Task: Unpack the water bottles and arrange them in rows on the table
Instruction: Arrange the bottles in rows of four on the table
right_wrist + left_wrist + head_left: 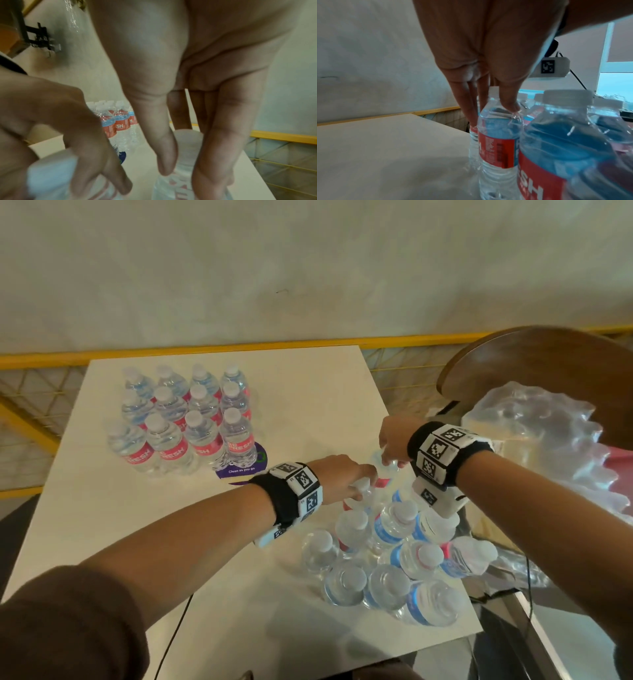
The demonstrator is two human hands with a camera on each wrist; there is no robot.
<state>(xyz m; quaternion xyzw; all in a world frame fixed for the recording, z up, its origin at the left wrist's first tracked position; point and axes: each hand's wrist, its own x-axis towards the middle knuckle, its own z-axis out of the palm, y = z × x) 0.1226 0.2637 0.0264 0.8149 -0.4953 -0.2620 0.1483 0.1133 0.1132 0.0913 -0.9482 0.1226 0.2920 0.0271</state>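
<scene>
Right now the left hand is reaching down onto a water bottle at the far edge of the loose cluster, its thumb and fingers closing round the bottle's shoulder just below the cap. The right hand is doing the same beside it, its thumb and fingers pointing down either side of another bottle and gripping it near the neck. In the head view both grips are largely hiding behind the backs of the hands, and the two bottles are showing only as slivers of cap and label. The right wrist view is blurring the held bottle's label past reading.

Both wrists are wearing black bands carrying black-and-white square markers. The cluster is standing on the near right part of the white table, some bottles upright and some leaning, their labels red and blue. Well apart, at the far left, twelve bottles are standing in an arranged block of three rows of four, with red labels reading "BE FRESH". A purple sticker is peeking out from under that block, reading "Clean as you go". Crumpled clear plastic wrap is lying off the table's right edge, in front of a brown wooden chair. A yellow railing is running behind the table.
</scene>
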